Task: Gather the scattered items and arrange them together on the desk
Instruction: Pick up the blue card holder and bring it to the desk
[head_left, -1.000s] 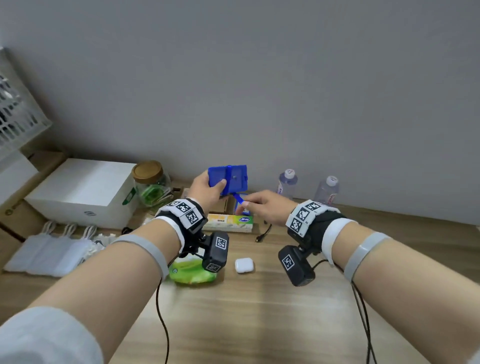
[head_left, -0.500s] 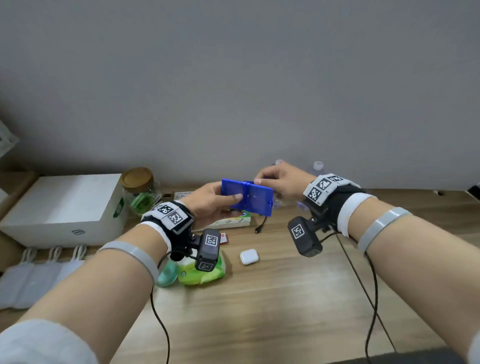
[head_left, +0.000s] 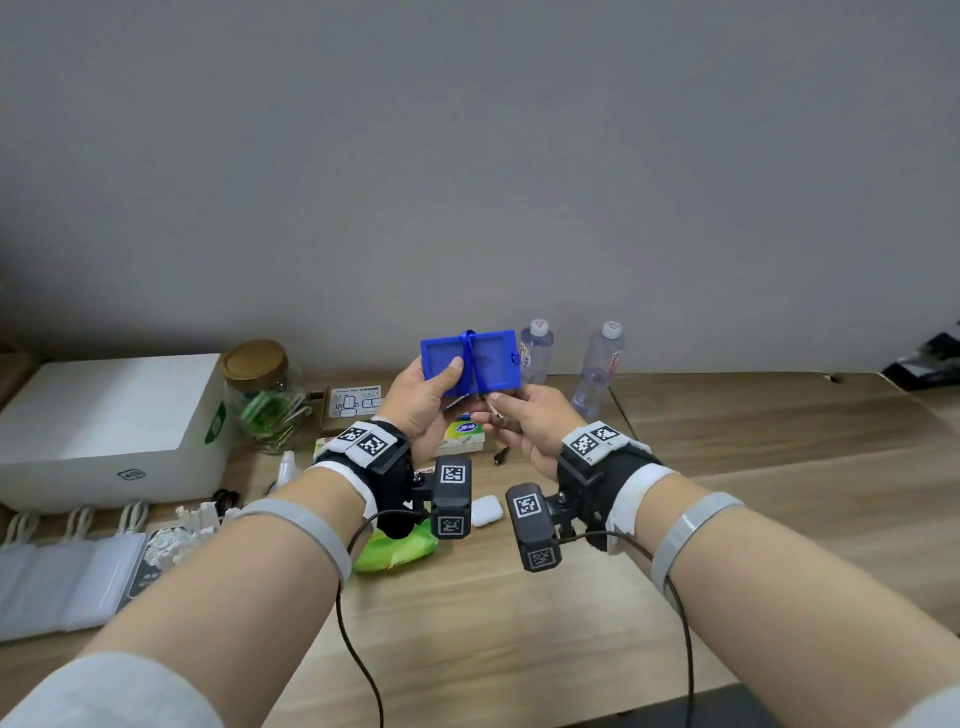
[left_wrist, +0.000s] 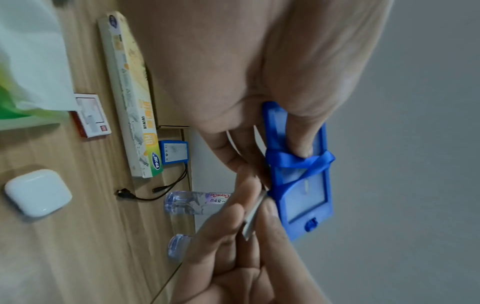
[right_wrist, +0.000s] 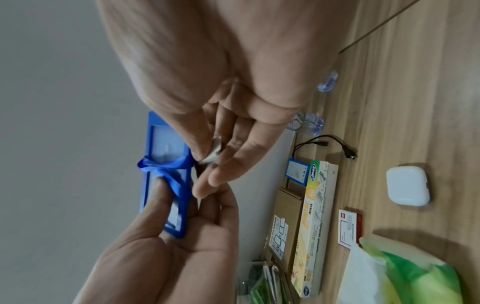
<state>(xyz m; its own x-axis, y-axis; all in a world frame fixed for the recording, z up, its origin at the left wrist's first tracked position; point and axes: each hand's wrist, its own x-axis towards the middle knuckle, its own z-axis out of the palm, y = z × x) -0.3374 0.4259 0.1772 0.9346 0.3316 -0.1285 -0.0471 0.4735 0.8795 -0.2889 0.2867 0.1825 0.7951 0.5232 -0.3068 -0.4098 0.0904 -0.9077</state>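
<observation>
A blue card holder (head_left: 493, 358) is held up in the air above the desk, in front of the wall. My left hand (head_left: 441, 382) grips its left half, with the thumb (left_wrist: 301, 133) pressed on its front. A blue lanyard ribbon (head_left: 470, 364) is wound round the holder's middle and crosses over itself (left_wrist: 298, 162). Just below the holder, my right hand (head_left: 493, 404) pinches the ribbon's small metal clip (right_wrist: 214, 153) between thumb and forefinger. The same clip (left_wrist: 253, 216) shows in the left wrist view, close against the holder's back edge.
On the wooden desk (head_left: 727, 467) lie a white earbud case (head_left: 487, 511), a green wipes pack (head_left: 395, 548), a long yellow box (head_left: 462, 434) and a black cable (head_left: 501, 457). Two water bottles (head_left: 602, 364) stand by the wall. A glass jar (head_left: 260, 395), white box (head_left: 104, 426) and masks (head_left: 62, 571) sit left.
My right hand went from the holder's top right edge to just beneath it, taking the lanyard's end round the holder. The left hand kept its grip and tilted the holder upright.
</observation>
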